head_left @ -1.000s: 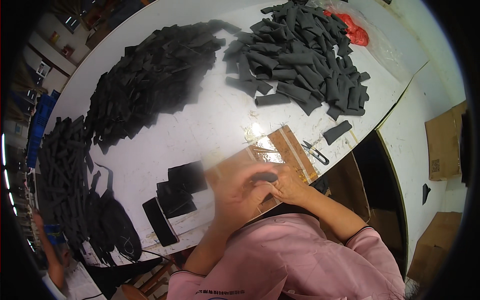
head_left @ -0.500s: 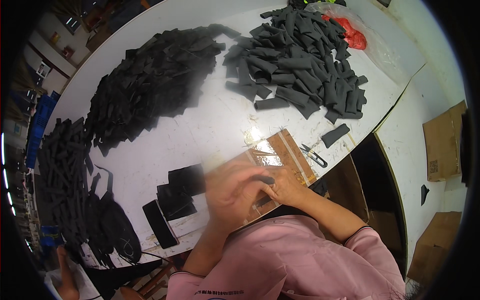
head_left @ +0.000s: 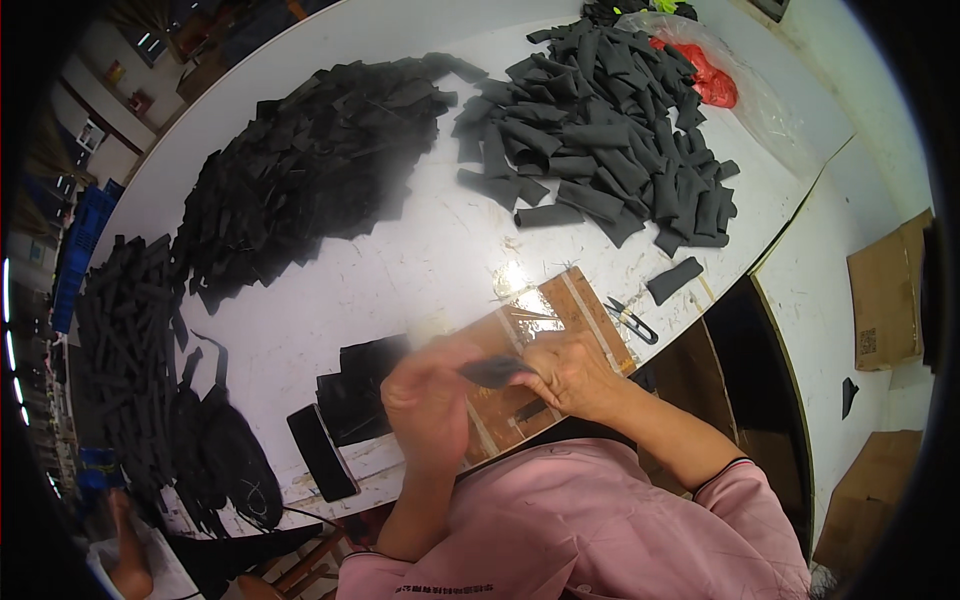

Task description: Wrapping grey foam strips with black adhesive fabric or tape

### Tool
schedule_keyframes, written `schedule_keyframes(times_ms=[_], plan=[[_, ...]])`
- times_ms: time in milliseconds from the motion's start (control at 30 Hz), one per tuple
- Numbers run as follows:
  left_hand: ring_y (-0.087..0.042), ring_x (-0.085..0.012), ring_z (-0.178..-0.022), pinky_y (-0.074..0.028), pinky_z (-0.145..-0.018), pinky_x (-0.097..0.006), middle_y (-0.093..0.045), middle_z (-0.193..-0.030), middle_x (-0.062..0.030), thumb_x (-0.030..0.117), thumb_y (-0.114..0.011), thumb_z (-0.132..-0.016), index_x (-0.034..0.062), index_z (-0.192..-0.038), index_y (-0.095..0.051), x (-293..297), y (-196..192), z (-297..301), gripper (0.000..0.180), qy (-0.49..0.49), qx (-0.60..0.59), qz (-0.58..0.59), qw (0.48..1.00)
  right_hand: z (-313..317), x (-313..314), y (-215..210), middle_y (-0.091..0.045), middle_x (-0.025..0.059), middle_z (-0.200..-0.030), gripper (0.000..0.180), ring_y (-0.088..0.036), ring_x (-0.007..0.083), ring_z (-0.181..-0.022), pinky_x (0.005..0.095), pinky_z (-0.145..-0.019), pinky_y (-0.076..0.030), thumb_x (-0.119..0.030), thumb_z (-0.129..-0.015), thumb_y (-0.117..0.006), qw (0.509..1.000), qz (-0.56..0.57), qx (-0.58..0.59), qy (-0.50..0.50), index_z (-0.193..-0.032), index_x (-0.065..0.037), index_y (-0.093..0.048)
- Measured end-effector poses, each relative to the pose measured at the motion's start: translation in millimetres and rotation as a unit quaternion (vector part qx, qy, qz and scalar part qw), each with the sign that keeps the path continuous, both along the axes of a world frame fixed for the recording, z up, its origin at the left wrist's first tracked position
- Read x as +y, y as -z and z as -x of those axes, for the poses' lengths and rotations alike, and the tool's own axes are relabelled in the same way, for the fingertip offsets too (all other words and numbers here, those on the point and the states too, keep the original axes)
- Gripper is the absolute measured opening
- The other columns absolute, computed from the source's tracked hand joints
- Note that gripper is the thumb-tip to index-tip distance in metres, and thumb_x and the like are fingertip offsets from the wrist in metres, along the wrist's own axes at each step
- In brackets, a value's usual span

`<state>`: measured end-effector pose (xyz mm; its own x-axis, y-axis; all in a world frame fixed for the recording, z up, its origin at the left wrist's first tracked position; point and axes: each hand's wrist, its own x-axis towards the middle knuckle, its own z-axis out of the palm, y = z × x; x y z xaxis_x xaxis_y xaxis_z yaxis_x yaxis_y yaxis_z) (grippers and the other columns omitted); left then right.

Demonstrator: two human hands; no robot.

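Between my hands, above a brown wooden board (head_left: 575,290), is a small dark grey fabric piece (head_left: 494,372). My right hand (head_left: 572,374) is closed on its right end, thumb against the cloth. My left hand (head_left: 430,398), somewhat blurred, is closed with its fingertips at the piece's left end. Just left of that hand lie a few flat black fabric pieces (head_left: 345,400), partly overlapping. A small dark strip (head_left: 530,410) lies on the board below my hands. Thread snips (head_left: 633,322) rest right of the board, beside a single grey fabric tube (head_left: 675,281).
A large heap of flat black fabric pieces (head_left: 310,160) covers the far left; a heap of grey fabric tubes (head_left: 600,150) sits far right. Black strips (head_left: 125,340) pile at the left edge. A phone (head_left: 320,452) lies near the front edge. Cardboard boxes (head_left: 890,290) stand right.
My left hand has moved slightly left and its fingers have drawn in toward the fabric piece. More of the piece now shows between my hands.
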<state>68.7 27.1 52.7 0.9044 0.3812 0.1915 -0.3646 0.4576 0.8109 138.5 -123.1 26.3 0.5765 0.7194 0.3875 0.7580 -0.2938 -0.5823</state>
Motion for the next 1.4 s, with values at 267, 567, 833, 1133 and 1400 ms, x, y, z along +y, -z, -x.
schedule_keyframes(times_ms=[267,567,833,1133,1400], plan=[[-0.056,-0.0223,-0.079,-0.044,-0.075,-0.035,-0.060,-0.081,-0.0150,0.007,-0.054,-0.082,-0.0027,-0.083,-0.056,-2,-14,-5,0.010,-0.005,-0.056,-0.095,0.994,0,-5,-10,-0.047,0.0116,-0.059,0.030,-0.049,0.0302,-0.058,0.0376,-0.050,-0.039,-0.030,-0.080,-0.053,0.998,-0.002,0.064,-0.022,-0.065,-0.004,-0.048],[-0.058,-0.0235,-0.075,-0.046,-0.074,-0.038,-0.060,-0.077,-0.0154,0.010,-0.054,-0.082,-0.0030,-0.081,-0.054,0,-6,-4,0.013,-0.034,-0.022,-0.064,0.997,-1,-3,-9,-0.045,0.0101,-0.057,0.023,-0.046,0.0270,-0.054,0.0357,-0.050,-0.037,-0.020,-0.080,-0.055,0.997,0.006,0.070,-0.034,-0.068,-0.002,-0.048],[-0.057,-0.0228,-0.073,-0.046,-0.073,-0.038,-0.059,-0.075,-0.0148,0.009,-0.054,-0.082,-0.0028,-0.080,-0.054,-5,-3,-5,0.012,-0.029,-0.020,-0.132,0.991,1,-6,12,-0.044,0.0097,-0.056,0.025,-0.046,0.0266,-0.052,0.0350,-0.049,-0.038,-0.020,-0.079,-0.056,0.997,-0.003,0.070,-0.008,-0.065,-0.003,-0.046],[-0.057,-0.0183,-0.076,-0.044,-0.071,-0.027,-0.059,-0.081,-0.0146,-0.010,-0.044,-0.077,-0.0049,-0.078,-0.054,-1,4,4,0.011,-0.048,0.011,-0.227,0.973,8,-5,9,-0.052,0.0128,-0.060,0.019,-0.052,0.0292,-0.052,0.0368,-0.050,-0.042,-0.018,-0.073,-0.062,0.996,0.025,0.083,0.013,-0.067,-0.003,-0.051],[-0.052,-0.0319,-0.094,-0.041,-0.081,-0.042,-0.059,-0.090,-0.0157,0.014,-0.057,-0.076,-0.0031,-0.104,-0.050,128,102,5,0.034,-0.362,0.396,-0.638,0.553,-59,13,-67,-0.046,0.0033,-0.052,0.042,-0.042,0.0126,-0.045,0.0250,-0.048,-0.035,-0.039,-0.088,-0.039,0.847,-0.334,0.408,0.073,-0.085,0.000,-0.054]])
